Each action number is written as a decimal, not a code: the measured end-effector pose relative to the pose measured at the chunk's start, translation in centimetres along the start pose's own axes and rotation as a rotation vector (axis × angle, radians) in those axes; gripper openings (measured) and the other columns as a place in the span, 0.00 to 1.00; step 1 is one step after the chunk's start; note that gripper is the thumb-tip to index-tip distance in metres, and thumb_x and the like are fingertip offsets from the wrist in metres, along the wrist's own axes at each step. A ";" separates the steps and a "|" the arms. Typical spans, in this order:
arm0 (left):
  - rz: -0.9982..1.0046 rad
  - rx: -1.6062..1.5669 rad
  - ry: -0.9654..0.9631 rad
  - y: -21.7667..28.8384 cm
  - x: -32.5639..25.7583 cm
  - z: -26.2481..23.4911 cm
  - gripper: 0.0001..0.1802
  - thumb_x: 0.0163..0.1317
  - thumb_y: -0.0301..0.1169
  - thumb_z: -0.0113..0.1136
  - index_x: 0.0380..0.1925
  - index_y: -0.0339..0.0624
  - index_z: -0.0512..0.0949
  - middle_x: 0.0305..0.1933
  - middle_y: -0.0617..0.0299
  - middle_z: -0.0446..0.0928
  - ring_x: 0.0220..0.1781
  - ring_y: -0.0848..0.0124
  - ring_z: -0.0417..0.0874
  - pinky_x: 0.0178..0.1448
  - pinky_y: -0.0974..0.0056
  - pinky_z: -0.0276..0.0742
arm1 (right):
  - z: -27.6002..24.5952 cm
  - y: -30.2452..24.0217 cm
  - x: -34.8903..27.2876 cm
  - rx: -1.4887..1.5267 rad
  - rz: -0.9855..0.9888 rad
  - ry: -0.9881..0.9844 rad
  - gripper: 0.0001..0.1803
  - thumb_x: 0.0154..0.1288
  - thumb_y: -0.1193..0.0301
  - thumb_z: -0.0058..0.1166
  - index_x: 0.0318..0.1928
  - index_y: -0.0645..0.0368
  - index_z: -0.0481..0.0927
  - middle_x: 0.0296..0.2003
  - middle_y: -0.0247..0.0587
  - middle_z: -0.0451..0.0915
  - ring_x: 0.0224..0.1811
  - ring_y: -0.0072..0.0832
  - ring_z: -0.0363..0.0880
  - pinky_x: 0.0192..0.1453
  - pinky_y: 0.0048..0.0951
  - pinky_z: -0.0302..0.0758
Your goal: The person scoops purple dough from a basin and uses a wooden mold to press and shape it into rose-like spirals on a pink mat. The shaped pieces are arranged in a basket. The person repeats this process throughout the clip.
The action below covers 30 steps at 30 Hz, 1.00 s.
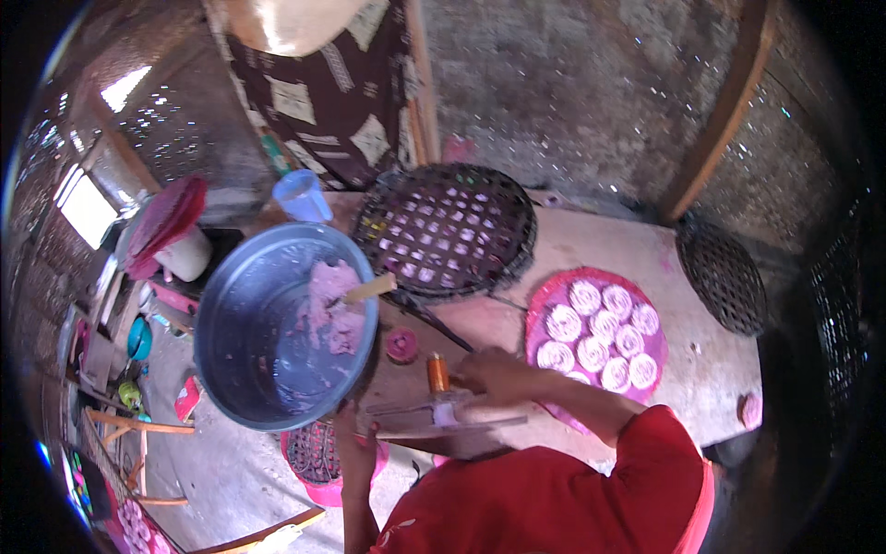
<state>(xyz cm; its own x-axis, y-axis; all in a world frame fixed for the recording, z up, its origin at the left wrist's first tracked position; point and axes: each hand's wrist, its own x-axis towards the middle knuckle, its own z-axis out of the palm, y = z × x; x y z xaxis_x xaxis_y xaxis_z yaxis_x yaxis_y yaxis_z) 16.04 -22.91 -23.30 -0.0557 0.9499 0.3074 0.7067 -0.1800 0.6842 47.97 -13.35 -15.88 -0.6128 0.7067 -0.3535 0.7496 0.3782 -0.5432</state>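
a: left hand (pixel 353 443)?
b: one, upright at the left end of the wooden tool (pixel 484 427), just below the basin. fingers partly bent; whether it grips the tool, cannot tell.

a: right hand (pixel 494 377)?
b: one, over the right part of the same tool, beside the orange cylinder (pixel 437 369). fingers curled; what they have hold of, if anything, cannot tell.

a: location of the tool?
b: at the near edge of the table (pixel 591 240), between the hands. pale lump (pixel 444 414) at its middle, below the cylinder.

a: vessels?
b: basin (pixel 245 355), large, blue-grey, left of the tool. contents: pale purple dough (pixel 330 300), along the right side; wooden paddle (pixel 372 288), tilted, end past the rim. also one light blue cup (pixel 303 196), behind the basin.

a: trays?
b: pink tray (pixel 543 300), round, right of the right hand, bearing pale pink swirls (pixel 604 327), set close together. woven tray (pixel 443 240), dark, round, open lattice, behind the tool. second lattice tray (pixel 723 277), at the far right.

a: small items?
b: pink round piece (pixel 401 345), between basin and cylinder.
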 end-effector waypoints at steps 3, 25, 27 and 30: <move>-0.115 -0.026 0.011 0.9 0.5 0.2 0.29 0.63 0.31 0.61 0.62 0.32 0.68 0.62 0.41 0.70 0.66 0.45 0.69 0.70 0.49 0.61 | 5.9 -2.0 -3.8 -0.321 -0.004 0.170 0.52 0.54 0.42 0.63 0.72 0.53 0.57 0.68 0.56 0.61 0.71 0.52 0.58 0.72 0.61 0.53; 0.134 -0.037 -0.743 14.4 14.8 27.9 0.18 0.63 0.31 0.62 0.52 0.37 0.77 0.47 0.48 0.83 0.47 0.62 0.85 0.51 0.61 0.79 | 11.8 30.1 -26.7 0.650 0.946 1.398 0.15 0.65 0.66 0.51 0.43 0.63 0.84 0.34 0.50 0.85 0.37 0.39 0.85 0.42 0.38 0.77; 0.227 -0.072 -0.769 14.2 14.6 28.1 0.15 0.62 0.31 0.61 0.47 0.35 0.79 0.43 0.47 0.83 0.46 0.57 0.85 0.51 0.58 0.79 | 11.3 30.1 -26.6 0.529 1.044 1.319 0.14 0.64 0.66 0.52 0.43 0.62 0.83 0.35 0.52 0.85 0.38 0.42 0.85 0.42 0.39 0.77; 0.226 -0.050 -0.675 14.3 13.8 27.9 0.12 0.61 0.30 0.60 0.42 0.37 0.82 0.40 0.47 0.83 0.45 0.54 0.85 0.51 0.56 0.78 | 10.5 29.2 -26.5 0.473 0.937 1.359 0.13 0.62 0.67 0.55 0.42 0.63 0.82 0.34 0.53 0.84 0.40 0.43 0.85 0.43 0.39 0.77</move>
<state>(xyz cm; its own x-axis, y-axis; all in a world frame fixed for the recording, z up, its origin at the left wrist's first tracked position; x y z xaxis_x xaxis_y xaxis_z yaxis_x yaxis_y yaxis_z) 45.09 -5.24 -27.70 0.5484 0.8360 -0.0200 0.6156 -0.3874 0.6863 83.52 -27.29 -30.36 0.7807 0.6222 0.0575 0.4148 -0.4472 -0.7924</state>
